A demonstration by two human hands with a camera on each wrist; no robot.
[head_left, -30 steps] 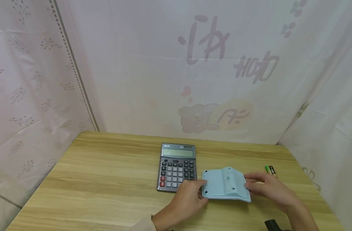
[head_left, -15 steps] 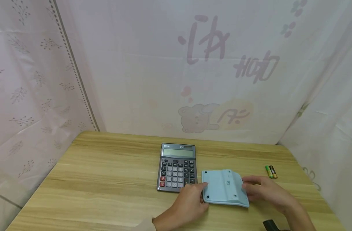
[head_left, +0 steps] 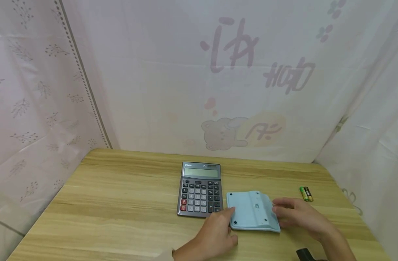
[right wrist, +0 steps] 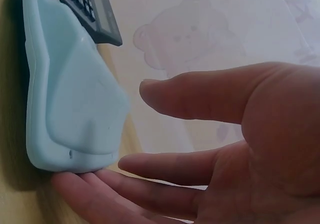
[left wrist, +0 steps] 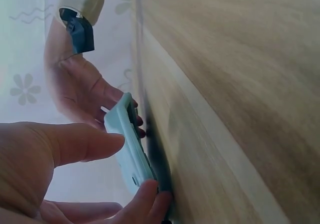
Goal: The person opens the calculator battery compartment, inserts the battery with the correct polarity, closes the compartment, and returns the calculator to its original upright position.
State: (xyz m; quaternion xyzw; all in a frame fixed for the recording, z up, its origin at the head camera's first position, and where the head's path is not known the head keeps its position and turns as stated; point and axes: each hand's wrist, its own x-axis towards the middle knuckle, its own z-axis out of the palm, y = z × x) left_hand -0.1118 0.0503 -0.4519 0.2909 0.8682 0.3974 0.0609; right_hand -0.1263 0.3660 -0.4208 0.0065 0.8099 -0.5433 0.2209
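A light blue calculator [head_left: 247, 211] lies back side up, with its dark feet and raised ridge showing; its key side is hidden. My left hand [head_left: 216, 232] pinches the left edge, thumb on the back and fingertips underneath. At the opposite edge is my right hand [head_left: 300, 215]. In the right wrist view, the fingertips [right wrist: 75, 184] of that hand touch the blue casing [right wrist: 85, 104] from below, while its thumb [right wrist: 190, 94] stands apart from it. The left wrist view shows the calculator [left wrist: 131, 149] raised at an angle over the wooden table.
A grey desk calculator [head_left: 200, 190] lies face up just left of the blue one. Two batteries [head_left: 306, 194] lie side by side beyond the right hand. The wooden table [head_left: 120, 203] ends at a patterned cloth backdrop [head_left: 159, 90].
The blue calculator has come down slightly toward the person and its back shows at a different tilt. My right hand has shifted a little left, uncovering the batteries.
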